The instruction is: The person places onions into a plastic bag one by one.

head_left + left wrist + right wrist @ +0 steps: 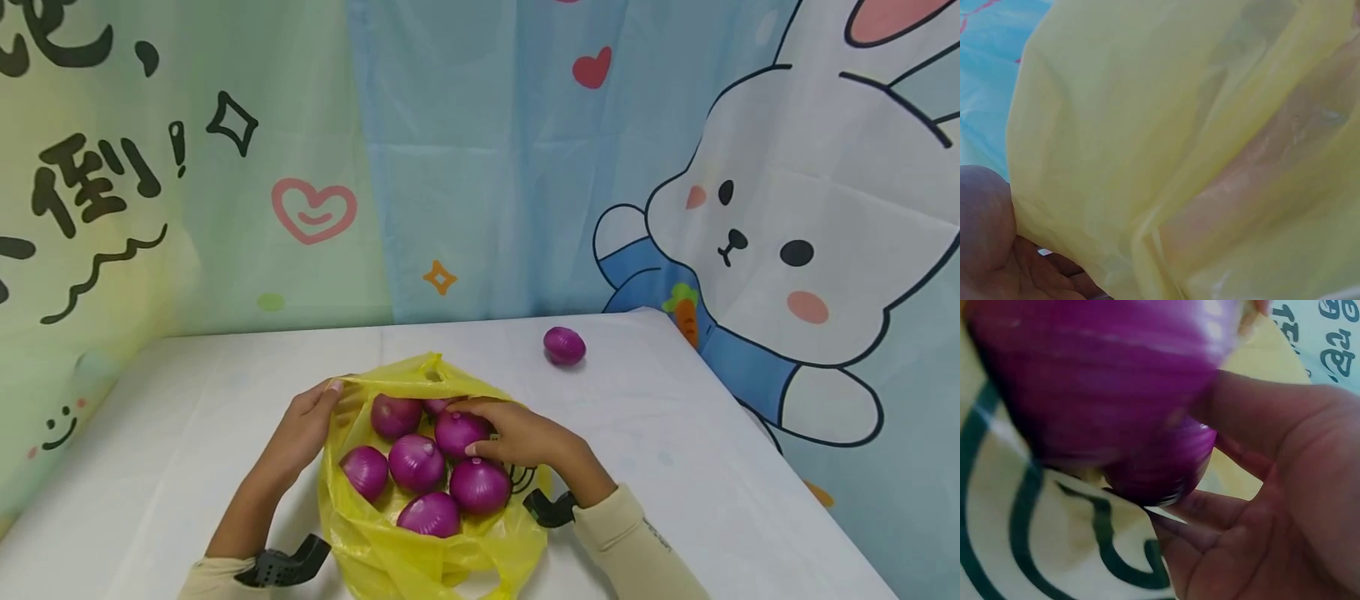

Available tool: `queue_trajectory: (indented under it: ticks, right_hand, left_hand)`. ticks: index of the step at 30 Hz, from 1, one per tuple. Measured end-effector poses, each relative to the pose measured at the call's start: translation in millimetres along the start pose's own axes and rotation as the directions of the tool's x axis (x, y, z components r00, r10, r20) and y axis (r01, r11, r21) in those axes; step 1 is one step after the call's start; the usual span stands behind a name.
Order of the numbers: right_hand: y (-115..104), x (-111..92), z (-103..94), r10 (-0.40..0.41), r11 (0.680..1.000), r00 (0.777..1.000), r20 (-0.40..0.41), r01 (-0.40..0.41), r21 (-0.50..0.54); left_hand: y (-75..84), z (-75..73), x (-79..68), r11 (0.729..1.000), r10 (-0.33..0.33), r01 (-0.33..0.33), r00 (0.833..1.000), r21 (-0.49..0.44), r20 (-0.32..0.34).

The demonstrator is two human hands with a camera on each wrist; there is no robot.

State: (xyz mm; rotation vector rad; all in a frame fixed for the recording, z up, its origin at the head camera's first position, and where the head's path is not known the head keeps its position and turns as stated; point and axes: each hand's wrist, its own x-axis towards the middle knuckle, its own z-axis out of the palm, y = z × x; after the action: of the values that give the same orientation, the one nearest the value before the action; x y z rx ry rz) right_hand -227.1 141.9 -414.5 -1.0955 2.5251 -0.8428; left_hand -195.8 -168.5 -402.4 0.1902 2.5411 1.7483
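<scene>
A yellow plastic bag [352, 533] lies with its mouth spread wide, several purple onions inside. My left hand [303, 425] holds the bag's left rim, the thumb on the edge; in the left wrist view the yellow film [1104, 125] hides part of that hand. Inside the bag, my right hand [521, 433] grips an onion [459, 432] between thumb and fingers. The right wrist view shows this gripped onion [1166, 465] partly behind a larger-looking, nearer onion [1104, 375]. Other onions in the bag include one in the middle [417, 463] and one at the left [365, 472].
A single purple onion [564, 346] lies on the white tabletop [660, 467], near its back edge and beyond the bag. Behind the table hangs a printed curtain [465, 167] with a cartoon rabbit. Black wrist cameras sit on both forearms.
</scene>
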Motion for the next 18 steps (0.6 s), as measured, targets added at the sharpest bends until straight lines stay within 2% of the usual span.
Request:
queue_trajectory:
  ticks: [9, 15, 18]
  right_hand:
    - [-0.5, 1.3, 4.8, 0.071, 0.997, 0.997, 0.034, -0.071, 0.001]
    - [-3.9, 0.4, 2.0, 0.053, 0.998, 0.999, 0.009, -0.052, -0.031]
    - [-7.8, -2.1, -3.1, 0.062, 0.998, 0.998, -0.006, -0.062, 0.007]
  left_hand:
    - [0.2, -0.9, 0.3, 1.0, 0.01, -0.01, 1.0, -0.006, -0.001]
    - [-0.7, -1.1, 0.6, 1.0, 0.004, -0.004, 1.0, 0.003, -0.009]
    - [0.4, -2.5, -0.2, 1.0, 0.005, -0.005, 1.0, -0.003, -0.008]
